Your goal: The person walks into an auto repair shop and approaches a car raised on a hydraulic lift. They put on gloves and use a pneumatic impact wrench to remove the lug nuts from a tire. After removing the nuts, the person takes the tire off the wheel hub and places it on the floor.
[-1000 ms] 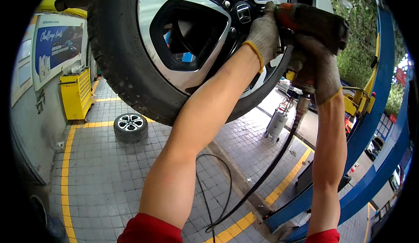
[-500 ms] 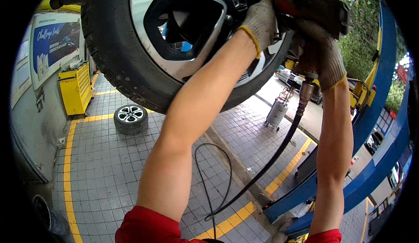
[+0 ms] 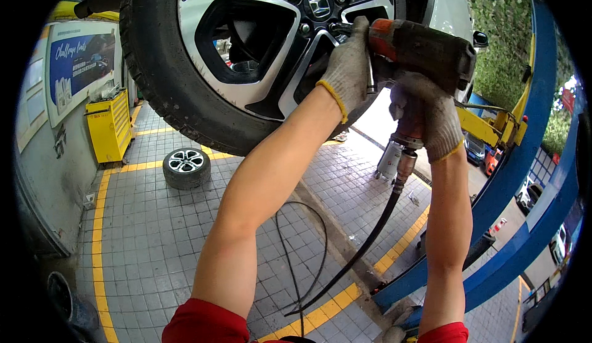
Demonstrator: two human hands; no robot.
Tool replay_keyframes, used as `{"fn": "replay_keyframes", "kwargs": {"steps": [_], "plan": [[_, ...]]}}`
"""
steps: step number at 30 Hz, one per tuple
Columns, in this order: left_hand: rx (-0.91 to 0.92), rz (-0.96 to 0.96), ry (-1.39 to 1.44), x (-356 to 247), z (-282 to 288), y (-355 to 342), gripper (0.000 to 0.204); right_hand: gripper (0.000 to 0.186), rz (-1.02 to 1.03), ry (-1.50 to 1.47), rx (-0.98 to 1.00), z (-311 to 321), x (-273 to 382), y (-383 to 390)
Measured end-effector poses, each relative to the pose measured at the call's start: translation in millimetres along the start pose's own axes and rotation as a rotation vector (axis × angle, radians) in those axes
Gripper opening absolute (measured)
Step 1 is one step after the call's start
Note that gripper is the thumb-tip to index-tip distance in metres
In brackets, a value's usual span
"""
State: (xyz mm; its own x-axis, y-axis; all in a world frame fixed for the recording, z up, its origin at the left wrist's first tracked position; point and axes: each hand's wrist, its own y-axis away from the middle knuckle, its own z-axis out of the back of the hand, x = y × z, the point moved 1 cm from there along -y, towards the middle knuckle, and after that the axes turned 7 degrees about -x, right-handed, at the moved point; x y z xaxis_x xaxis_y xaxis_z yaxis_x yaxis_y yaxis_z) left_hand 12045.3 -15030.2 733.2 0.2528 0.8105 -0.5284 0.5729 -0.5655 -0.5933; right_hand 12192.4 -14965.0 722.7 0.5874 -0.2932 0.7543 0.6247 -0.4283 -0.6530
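An impact wrench [image 3: 421, 48], dark with orange, has its socket end at a lower lug nut of the black-and-silver wheel [image 3: 243, 102] on the raised car. My left hand [image 3: 347, 69], in a grey knit glove, is closed at the socket end, touching the front of the wrench. My right hand [image 3: 439, 121], also gloved, is wrapped round the wrench's handle. A black air hose [image 3: 382, 220] runs from the handle's coupling down to the floor. Other lug nuts show around the hub cap.
A blue lift post [image 3: 533, 127] with a yellow arm [image 3: 496, 132] stands at right. A loose wheel [image 3: 187, 179] lies on the tiled floor, near a yellow tool cabinet [image 3: 106, 133]. A grey wheeled cylinder [image 3: 388, 158] stands behind the hose; a dark bin [image 3: 71, 306] is at lower left.
Compared with half a second ago, both hands and the wrench are lower and farther left in the picture, and the hub cap and lug nuts show more fully.
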Motion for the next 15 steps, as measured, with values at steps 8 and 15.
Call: {"fn": "replay_keyframes", "kwargs": {"steps": [8,15], "plan": [[-0.003,-0.012,-0.004,-2.6,22.7,-28.9,0.064,0.034,0.020,0.082,0.049,-16.8,-11.7,-12.5],[-0.030,-0.016,-0.130,-0.6,28.6,-24.4,0.073,0.030,0.017,0.055,0.033,-15.7,-25.3,-17.1]]}}
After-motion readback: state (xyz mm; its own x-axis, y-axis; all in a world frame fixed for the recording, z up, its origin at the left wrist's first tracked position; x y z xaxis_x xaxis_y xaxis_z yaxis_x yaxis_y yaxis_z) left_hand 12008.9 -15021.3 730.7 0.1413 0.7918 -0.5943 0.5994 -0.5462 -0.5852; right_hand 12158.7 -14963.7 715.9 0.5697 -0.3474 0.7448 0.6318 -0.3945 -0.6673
